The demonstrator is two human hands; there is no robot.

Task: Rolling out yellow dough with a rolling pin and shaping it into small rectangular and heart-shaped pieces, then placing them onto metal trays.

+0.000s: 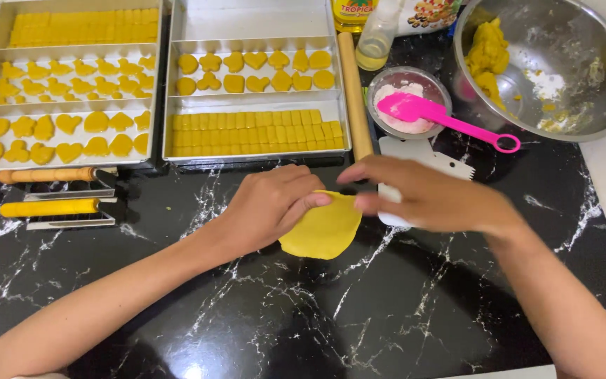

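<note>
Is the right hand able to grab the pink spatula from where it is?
Probably yes. The right hand is at the yellow dough, and the pink spatula lies on the small bowl just beyond it. Only the low white scraper lies between them.

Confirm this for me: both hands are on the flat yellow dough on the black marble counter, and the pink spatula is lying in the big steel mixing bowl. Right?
Not quite. The head view shows the pink spatula resting in the small glass bowl of white powder, not the big steel mixing bowl. The rest holds: left hand and right hand are on the flat yellow dough on the black marble counter.
</note>
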